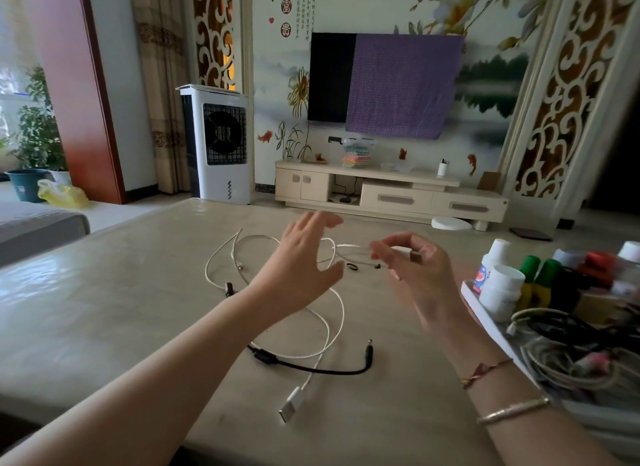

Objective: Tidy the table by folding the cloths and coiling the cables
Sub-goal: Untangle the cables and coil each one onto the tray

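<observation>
While your left hand (304, 257) is hovering with fingers spread wide, holding nothing, your right hand (412, 268) is pinching a white plug (403, 251). Its white cable (332, 313) is lying looped on the table (104, 309), crossing a black cable (311, 367).

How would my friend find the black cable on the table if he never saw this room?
Start at the big beige table and look near its front edge, under the left hand. Among the loose white cables lies the black cable: short, curved like a smile, and the only dark one there.
</observation>
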